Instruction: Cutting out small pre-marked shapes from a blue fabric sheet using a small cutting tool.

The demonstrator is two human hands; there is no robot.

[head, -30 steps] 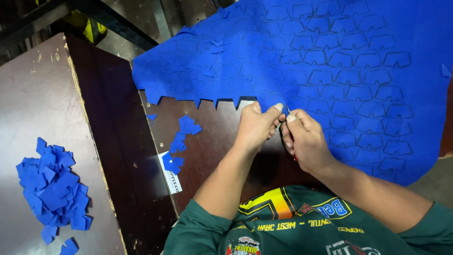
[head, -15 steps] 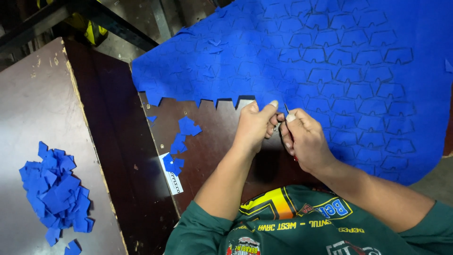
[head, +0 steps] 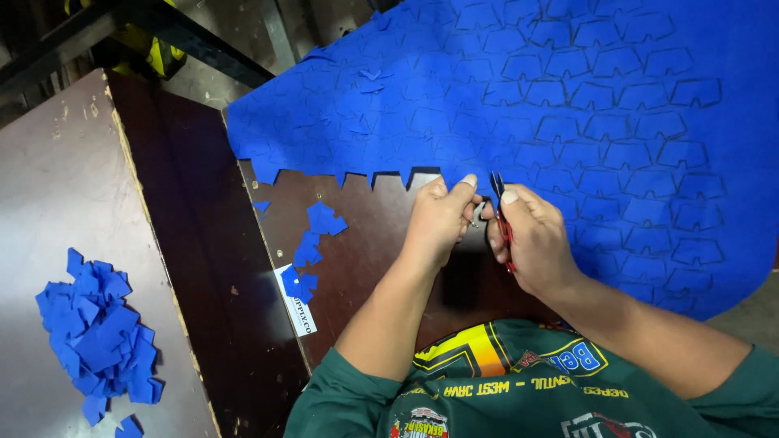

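A large blue sheet (head: 568,105) marked with many outlined shapes covers the right of the dark brown table (head: 365,259). Its near edge is cut into a jagged row. My left hand (head: 442,219) pinches that edge between thumb and fingers. My right hand (head: 531,239) holds small red-handled scissors (head: 501,212), blades pointing up at the sheet edge just beside my left fingers. Both hands nearly touch.
A few loose blue cut pieces (head: 312,251) lie on the dark table left of my hands, beside a white label (head: 296,304). A heap of blue cut pieces (head: 97,332) sits on a grey board (head: 65,186) at the left. Dark metal framing (head: 178,32) runs beyond.
My hands stay at the same spot on the sheet's edge. The scissor blades have shifted slightly upward into the edge.
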